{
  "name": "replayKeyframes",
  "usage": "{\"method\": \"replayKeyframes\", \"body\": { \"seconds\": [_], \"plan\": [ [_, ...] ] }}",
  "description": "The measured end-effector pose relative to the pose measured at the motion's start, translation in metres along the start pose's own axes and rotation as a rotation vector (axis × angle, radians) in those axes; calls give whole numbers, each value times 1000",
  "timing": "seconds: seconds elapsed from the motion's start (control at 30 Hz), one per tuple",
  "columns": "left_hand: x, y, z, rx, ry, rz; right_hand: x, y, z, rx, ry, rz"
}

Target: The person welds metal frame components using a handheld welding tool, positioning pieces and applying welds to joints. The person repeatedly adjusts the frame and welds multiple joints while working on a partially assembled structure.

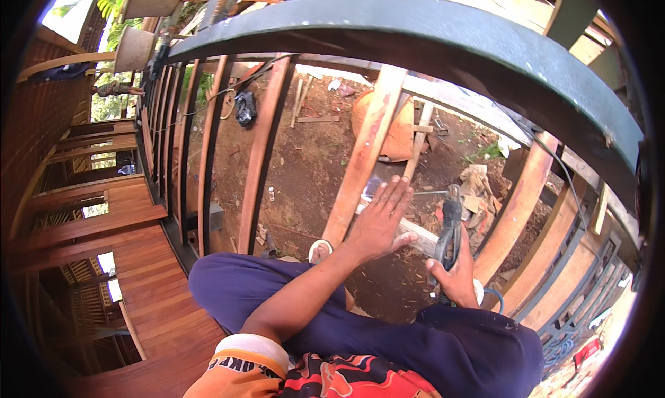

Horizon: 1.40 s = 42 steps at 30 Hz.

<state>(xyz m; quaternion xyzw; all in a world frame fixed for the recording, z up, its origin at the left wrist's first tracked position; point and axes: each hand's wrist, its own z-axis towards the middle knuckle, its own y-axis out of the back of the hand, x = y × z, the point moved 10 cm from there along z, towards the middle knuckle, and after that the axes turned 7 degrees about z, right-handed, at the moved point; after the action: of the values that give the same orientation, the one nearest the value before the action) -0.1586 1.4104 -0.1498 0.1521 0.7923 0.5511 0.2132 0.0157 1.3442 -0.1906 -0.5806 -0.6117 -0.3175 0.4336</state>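
My left hand (377,225) stretches out palm down, fingers extended, beside a bare wooden beam (367,155). A clear or whitish object (368,191) shows at its fingertips; I cannot make out what it is. My right hand (458,279) is wrapped round a dark handheld tool (450,235) with a looped handle, standing roughly upright; its exact kind is unclear. A short pale strip (418,233) spans from near my left thumb to the tool, and its contact points are partly hidden. Below my right hand a blue hose or cord (496,298) curves out.
A thick dark curved beam (415,31) arches across the far side. Parallel wooden joists (267,148) have gaps down to a dirt floor (305,162) with scraps and an orange sheet (384,124). Reddish planks (138,259) lie left; a thin cable (571,173) hangs right.
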Motion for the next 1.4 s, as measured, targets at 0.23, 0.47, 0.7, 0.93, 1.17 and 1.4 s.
{"method": "replayKeyframes", "body": {
  "seconds": [0.23,0.47,0.7,0.93,1.17,1.4],
  "plan": [
    [14,0,3,-45,36,-2,-22,-1,-3,-18,36,169],
    [14,-3,-3,-47,58,-12,-11,-7,-5,50,11,60],
    [-4,-2,4,-26,-15,2,-28,14,-6,-121,69,211],
    [-52,-24,-17,73,-168,-110,-6,12,1,-101,5,60],
    [-36,-13,-5,79,-112,-53,-8,3,-3,-41,1,37],
    [-26,-14,-4,45,-79,-56,-6,-3,0,8,-49,12]
  ]
}}
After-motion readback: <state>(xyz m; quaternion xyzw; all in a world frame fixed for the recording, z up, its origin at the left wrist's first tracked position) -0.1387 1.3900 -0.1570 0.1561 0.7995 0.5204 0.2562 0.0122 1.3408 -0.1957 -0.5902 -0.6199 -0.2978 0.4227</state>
